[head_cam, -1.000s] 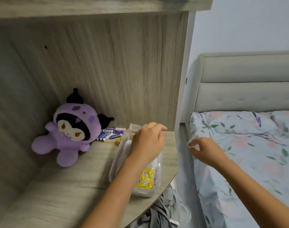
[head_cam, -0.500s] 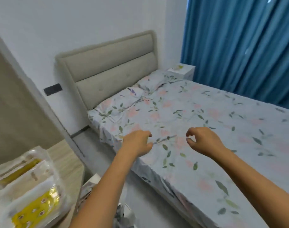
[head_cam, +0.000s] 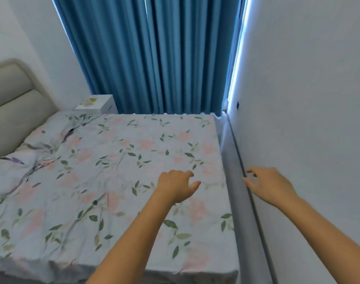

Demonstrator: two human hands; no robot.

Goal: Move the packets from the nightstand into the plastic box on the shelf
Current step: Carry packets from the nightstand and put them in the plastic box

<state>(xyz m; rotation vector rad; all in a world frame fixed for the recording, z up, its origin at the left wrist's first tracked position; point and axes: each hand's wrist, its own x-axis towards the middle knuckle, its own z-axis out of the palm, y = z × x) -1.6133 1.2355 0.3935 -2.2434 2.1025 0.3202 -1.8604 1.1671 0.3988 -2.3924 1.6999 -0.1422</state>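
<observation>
Over the bed (head_cam: 113, 160) | left hand (head_cam: 176, 186), right hand (head_cam: 267, 185): fingers loosely curled, empty | nightstand (head_cam: 99, 104) beyond

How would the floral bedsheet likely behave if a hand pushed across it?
The floral bedsheet would probably bunch and slide rather than resist: it already shows creases near the headboard. It looks thin and floppy, so likely light to lift.
</observation>
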